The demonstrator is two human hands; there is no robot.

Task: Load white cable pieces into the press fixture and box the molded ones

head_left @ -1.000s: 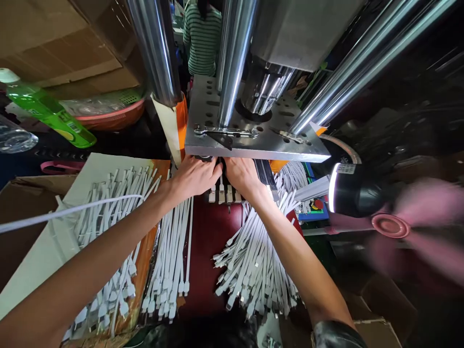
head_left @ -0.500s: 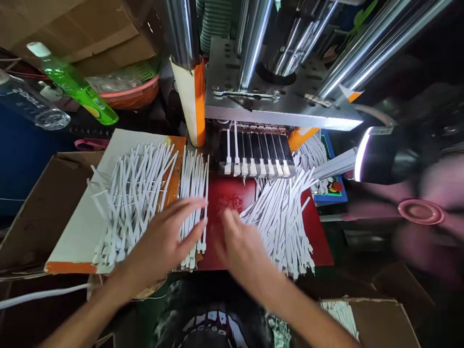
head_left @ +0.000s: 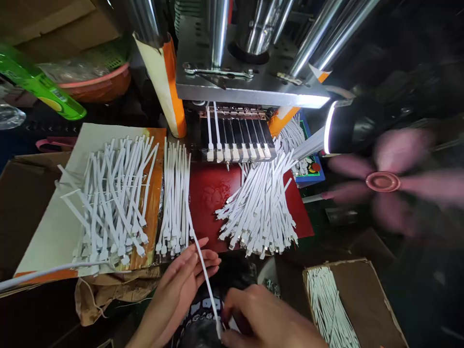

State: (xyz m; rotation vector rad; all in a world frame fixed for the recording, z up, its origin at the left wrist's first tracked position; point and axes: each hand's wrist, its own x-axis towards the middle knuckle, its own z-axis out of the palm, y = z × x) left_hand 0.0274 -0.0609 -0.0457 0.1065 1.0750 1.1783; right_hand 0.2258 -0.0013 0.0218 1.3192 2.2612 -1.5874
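A single white flat cable with a plug at its end slants down from the middle pile toward me. My right hand pinches it near the lower plug, partly blurred. Beneath the cable lies my left hand, fingers stretched and palm turned up, the cable crossing its fingers. Just beyond is a narrow bundle of white cables. To its left, a looser heap of cables rests on a white board. A large fanned pile of cables covers the right of the red mat.
A press with steel columns stands ahead, a wrench on its plate. Below it, a black slotted fixture holds white plugs. On the right are a lit lamp, a spinning pink fan and a cardboard box with cables.
Both hands have come down and nearer to me from above the mat. My right hand now grips one cable, drawn across my left fingers. The view has shifted right.
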